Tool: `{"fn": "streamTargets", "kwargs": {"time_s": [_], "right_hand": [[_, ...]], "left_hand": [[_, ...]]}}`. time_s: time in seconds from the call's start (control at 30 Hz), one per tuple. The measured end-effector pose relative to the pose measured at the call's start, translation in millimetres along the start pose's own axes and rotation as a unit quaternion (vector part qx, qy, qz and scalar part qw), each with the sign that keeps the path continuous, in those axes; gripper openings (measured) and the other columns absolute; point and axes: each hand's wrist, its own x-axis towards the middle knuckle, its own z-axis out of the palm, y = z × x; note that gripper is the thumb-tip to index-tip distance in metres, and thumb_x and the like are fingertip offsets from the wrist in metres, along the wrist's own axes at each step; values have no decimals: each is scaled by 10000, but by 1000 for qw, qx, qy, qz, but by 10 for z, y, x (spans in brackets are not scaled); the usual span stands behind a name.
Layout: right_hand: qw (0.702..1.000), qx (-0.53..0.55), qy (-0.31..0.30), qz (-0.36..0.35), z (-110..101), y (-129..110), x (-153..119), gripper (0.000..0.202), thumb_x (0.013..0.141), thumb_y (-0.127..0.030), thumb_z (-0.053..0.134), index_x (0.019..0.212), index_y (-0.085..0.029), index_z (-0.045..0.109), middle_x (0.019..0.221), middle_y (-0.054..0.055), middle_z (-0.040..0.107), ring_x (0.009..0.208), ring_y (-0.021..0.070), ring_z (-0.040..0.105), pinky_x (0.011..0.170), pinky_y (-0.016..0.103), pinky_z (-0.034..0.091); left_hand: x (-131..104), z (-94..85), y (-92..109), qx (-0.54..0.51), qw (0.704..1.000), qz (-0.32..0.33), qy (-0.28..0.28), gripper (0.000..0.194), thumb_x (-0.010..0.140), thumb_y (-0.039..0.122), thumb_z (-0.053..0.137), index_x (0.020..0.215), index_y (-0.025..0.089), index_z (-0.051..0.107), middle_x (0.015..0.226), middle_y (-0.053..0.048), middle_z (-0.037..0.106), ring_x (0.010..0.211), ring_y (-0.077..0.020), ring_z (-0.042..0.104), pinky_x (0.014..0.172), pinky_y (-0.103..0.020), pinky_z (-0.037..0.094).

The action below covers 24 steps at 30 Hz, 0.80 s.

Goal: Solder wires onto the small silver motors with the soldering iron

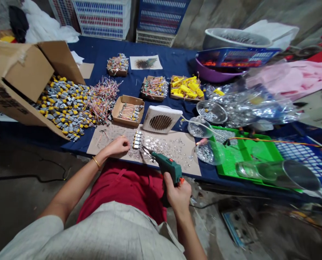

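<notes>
My right hand [178,193] is wrapped round the handle of a green soldering gun [168,166] with orange buttons. Its thin dark tip points left, close to a short row of small silver motors [137,140] on a brown board [188,148]. Just left of that row, my left hand [120,145] rests by the board with its fingers curled together; whatever they may pinch is hidden. Many small shiny metal pieces [163,144] lie scattered right of the motors. A few loose wires [104,137] lie beyond my left wrist.
A white square fan [162,119] stands behind the board. At left, a tipped carton [22,79] spills yellow-ended motors [66,104]. Small boxes hold wired parts [128,112] and yellow pieces [186,87]. Bowls [212,111] and a green tray [233,155] sit at right.
</notes>
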Motion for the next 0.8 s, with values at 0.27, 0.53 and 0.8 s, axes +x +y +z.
{"fn": "streamTargets", "kwargs": {"time_s": [0.27,0.53,0.8], "right_hand": [[1000,16,4,26,26,-2,-38,482,837,-593,565,632,-162,633,480,25,563,501,166,534,470,250,418],[1000,17,6,18,37,-10,-40,461,839,-565,575,610,-168,622,467,10,535,512,163,543,484,240,415],[999,21,8,25,21,-45,-16,458,830,-562,580,605,-165,623,475,23,549,520,172,550,485,245,420]], "left_hand": [[5,-31,7,3,1000,-8,-9,191,776,284,569,734,158,706,819,-41,649,844,-174,595,802,-266,467],[2,-26,15,-4,1000,0,-7,200,786,294,564,717,156,693,787,-41,651,833,-181,594,783,-273,458],[-55,-104,5,-24,997,2,-70,552,673,310,752,1173,154,577,1132,-87,595,1010,-216,583,888,-320,485]]}}
